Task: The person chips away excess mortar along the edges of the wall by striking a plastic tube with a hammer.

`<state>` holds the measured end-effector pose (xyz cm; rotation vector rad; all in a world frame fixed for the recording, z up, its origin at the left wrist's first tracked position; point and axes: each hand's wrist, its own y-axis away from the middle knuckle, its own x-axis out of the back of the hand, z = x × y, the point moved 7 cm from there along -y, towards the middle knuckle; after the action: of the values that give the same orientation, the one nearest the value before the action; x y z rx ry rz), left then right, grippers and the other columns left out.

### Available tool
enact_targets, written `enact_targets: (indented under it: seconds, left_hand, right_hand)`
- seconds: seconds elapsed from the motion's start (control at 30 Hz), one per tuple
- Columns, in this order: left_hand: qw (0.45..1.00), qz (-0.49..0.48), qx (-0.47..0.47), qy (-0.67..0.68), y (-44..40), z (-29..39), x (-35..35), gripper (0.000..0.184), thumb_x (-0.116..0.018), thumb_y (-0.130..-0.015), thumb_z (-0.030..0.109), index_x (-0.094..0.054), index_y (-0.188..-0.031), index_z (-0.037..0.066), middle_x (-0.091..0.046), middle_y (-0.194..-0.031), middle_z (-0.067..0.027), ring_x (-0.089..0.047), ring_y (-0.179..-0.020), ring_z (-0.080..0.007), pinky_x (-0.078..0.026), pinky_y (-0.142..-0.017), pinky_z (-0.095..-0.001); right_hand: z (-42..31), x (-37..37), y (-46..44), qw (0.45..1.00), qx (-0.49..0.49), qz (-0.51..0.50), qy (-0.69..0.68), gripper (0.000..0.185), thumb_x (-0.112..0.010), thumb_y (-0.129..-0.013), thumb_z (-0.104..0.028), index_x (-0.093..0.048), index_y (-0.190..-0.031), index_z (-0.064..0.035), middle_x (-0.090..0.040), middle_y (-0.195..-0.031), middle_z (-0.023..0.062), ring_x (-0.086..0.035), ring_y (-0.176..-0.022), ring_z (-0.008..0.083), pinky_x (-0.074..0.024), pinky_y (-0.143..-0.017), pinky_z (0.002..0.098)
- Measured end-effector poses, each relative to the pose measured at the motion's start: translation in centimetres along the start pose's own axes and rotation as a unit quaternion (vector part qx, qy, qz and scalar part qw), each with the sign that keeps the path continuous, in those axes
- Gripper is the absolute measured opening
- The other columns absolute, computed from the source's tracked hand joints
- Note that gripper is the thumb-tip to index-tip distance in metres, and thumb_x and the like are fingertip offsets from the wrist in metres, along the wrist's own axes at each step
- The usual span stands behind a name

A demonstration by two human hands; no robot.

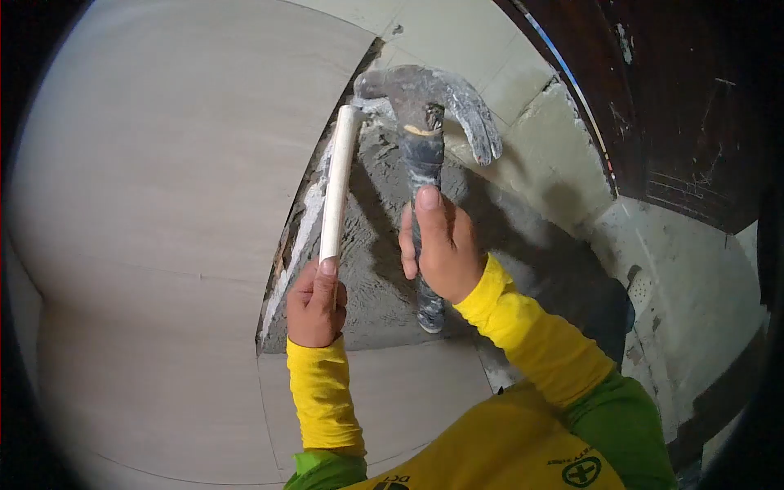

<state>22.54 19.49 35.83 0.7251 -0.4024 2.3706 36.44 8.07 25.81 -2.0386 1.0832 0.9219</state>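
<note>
A claw hammer [423,151], its head crusted with pale mortar, is in my right hand [445,245], which wraps round the dark handle with the thumb along it. To its left, my left hand [317,304] is closed on the lower end of a pale, narrow stick [336,192]. The stick stands out upward from the fist, its top end close to the hammer head but apart from it. Beneath both hands lies a patch of grey wet mortar [376,314] with a ragged white left edge.
Large light tiles [196,163] border the mortar on the left, and another tile [408,384] lies below it. Worn pale floor [531,155] runs along the upper right. A dark brown panel [670,106] stands at the far right.
</note>
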Motion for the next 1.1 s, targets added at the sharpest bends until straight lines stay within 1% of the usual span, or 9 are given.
enact_targets:
  seconds: [0.13,0.2,0.27,0.43,0.57,0.7,0.77,0.9,1.1]
  left_hand:
    - [0.998,-0.02,-0.052,0.028,1.9,0.5,-1.2,0.028,-0.058,-0.098,0.031,-0.061,-0.095,0.003,-0.04,-0.056,0.0059,-0.035,-0.047,-0.0042,-0.025,-0.043,-0.0215]
    - [1.0,-0.005,-0.028,0.004,2.4,0.8,-1.5,0.031,-0.058,-0.098,0.031,-0.063,-0.102,0.001,-0.04,-0.057,0.0062,-0.035,-0.047,-0.0038,-0.025,-0.043,-0.0213]
    - [0.999,-0.008,-0.035,0.001,2.0,0.6,-1.2,0.032,-0.058,-0.098,0.031,-0.063,-0.107,0.001,-0.04,-0.057,0.0064,-0.035,-0.047,-0.0036,-0.025,-0.043,-0.0213]
    - [0.999,-0.006,-0.042,-0.012,0.9,0.6,-0.8,0.037,-0.057,-0.099,0.032,-0.062,-0.118,0.001,-0.041,-0.058,0.0067,-0.034,-0.048,-0.0031,-0.025,-0.043,-0.0209]
    - [0.999,-0.013,-0.039,-0.005,0.8,0.2,-1.0,0.037,-0.056,-0.099,0.032,-0.061,-0.117,0.0,-0.041,-0.059,0.0066,-0.035,-0.048,-0.003,-0.025,-0.043,-0.0204]
    - [0.999,-0.014,-0.039,0.021,0.8,-0.1,-1.8,0.034,-0.055,-0.1,0.031,-0.062,-0.114,0.001,-0.039,-0.06,0.007,-0.035,-0.049,-0.0029,-0.025,-0.043,-0.0199]
    - [0.999,-0.012,-0.031,0.03,0.9,-0.2,-2.0,0.031,-0.055,-0.1,0.03,-0.062,-0.111,0.002,-0.039,-0.06,0.0071,-0.035,-0.049,-0.0028,-0.025,-0.043,-0.0197]
    - [0.999,-0.014,-0.02,0.029,1.3,-0.5,-1.8,0.026,-0.055,-0.1,0.028,-0.062,-0.105,0.004,-0.04,-0.062,0.0071,-0.034,-0.048,-0.0027,-0.026,-0.043,-0.0195]
    - [0.998,0.041,0.035,0.016,2.7,-1.9,1.5,0.025,-0.054,-0.101,0.026,-0.062,-0.105,0.002,-0.039,-0.062,0.0074,-0.033,-0.05,-0.0024,-0.025,-0.044,-0.0203]
  right_hand:
    - [-0.4,0.0,-0.1,0.997,-0.039,0.021,-0.067,0.047,-0.046,-0.099,-0.049,-0.051,-0.082,-0.0054,-0.045,-0.055,-0.0002,-0.046,-0.043,0.0098,-0.0392,-0.041,0.0278]
    - [0.3,-0.4,-0.7,0.984,-0.173,-0.043,-0.01,0.052,-0.044,-0.099,-0.052,-0.051,-0.079,-0.0046,-0.047,-0.054,0.0012,-0.048,-0.043,0.0103,-0.0391,-0.041,0.0273]
    - [0.3,-0.1,-0.7,0.983,-0.178,-0.034,0.002,0.055,-0.042,-0.099,-0.054,-0.051,-0.076,-0.0049,-0.048,-0.054,0.0011,-0.048,-0.043,0.0114,-0.0395,-0.041,0.0277]
    - [0.2,-0.2,-0.4,0.994,-0.04,0.061,-0.084,0.055,-0.044,-0.098,-0.056,-0.052,-0.078,-0.005,-0.048,-0.054,0.0009,-0.048,-0.04,0.0146,-0.0406,-0.04,0.0307]
    - [1.9,-0.4,-0.9,0.983,-0.181,-0.021,-0.016,0.055,-0.044,-0.097,-0.056,-0.053,-0.079,-0.0048,-0.047,-0.053,0.0016,-0.048,-0.039,0.0153,-0.0412,-0.04,0.0313]
    - [1.8,0.4,-0.6,0.984,-0.178,-0.014,-0.017,0.057,-0.043,-0.097,-0.058,-0.052,-0.079,-0.0039,-0.047,-0.053,0.0025,-0.049,-0.038,0.016,-0.0411,-0.038,0.0315]
    - [1.2,0.7,-0.8,0.996,-0.058,0.036,-0.05,0.06,-0.042,-0.097,-0.059,-0.051,-0.078,-0.0034,-0.047,-0.052,0.0033,-0.049,-0.037,0.0165,-0.0411,-0.036,0.0314]
    - [2.1,-0.3,-1.5,0.98,-0.19,-0.045,-0.049,0.057,-0.042,-0.097,-0.057,-0.049,-0.076,-0.0044,-0.047,-0.052,0.0032,-0.048,-0.035,0.0158,-0.0401,-0.035,0.0307]
    - [2.9,-0.3,1.3,0.983,-0.164,-0.042,-0.078,0.051,-0.044,-0.098,-0.053,-0.05,-0.079,-0.0063,-0.046,-0.052,0.0011,-0.046,-0.038,0.0128,-0.0396,-0.036,0.0294]
